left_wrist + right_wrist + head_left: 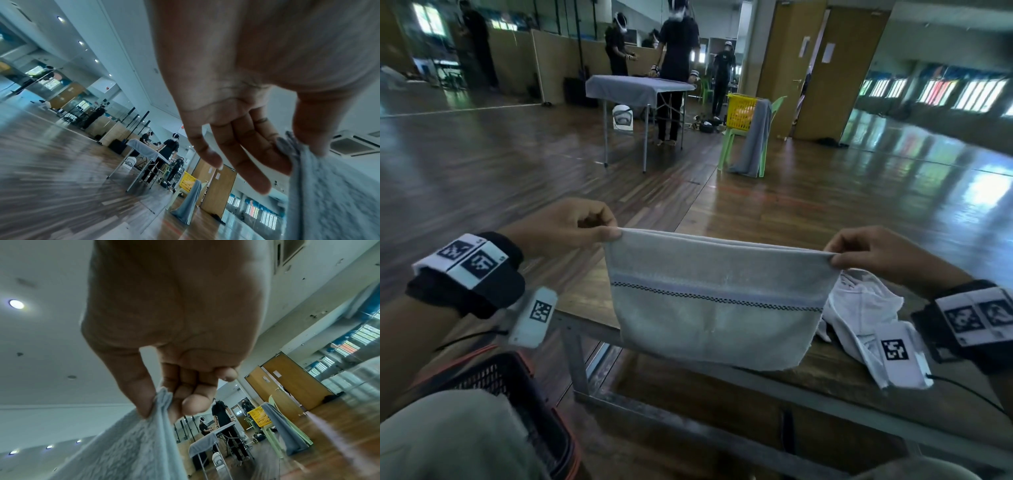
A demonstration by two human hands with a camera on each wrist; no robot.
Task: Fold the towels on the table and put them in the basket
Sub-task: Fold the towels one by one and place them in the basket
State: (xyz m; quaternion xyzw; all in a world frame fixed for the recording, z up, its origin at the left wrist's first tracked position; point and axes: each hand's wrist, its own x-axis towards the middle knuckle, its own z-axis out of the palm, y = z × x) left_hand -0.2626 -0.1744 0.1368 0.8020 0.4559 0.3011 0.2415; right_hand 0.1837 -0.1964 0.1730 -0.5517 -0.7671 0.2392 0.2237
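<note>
Two hands, left (571, 228) and right (873, 253), each pinch-grip the doubled rectangular terry towel's (717, 301) top corners.

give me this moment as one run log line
stage: folding | left hand: pinches grey towel top corner | right hand: pinches other corner | towel: held up, doubled | white cloth: on table

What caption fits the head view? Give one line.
Both hands, left and right, pinch a folded grey towel taut.

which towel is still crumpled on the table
The white towel beside the right hand: it lies bunched on the table, while the grey towel is held up, folded, by both hands.
</note>
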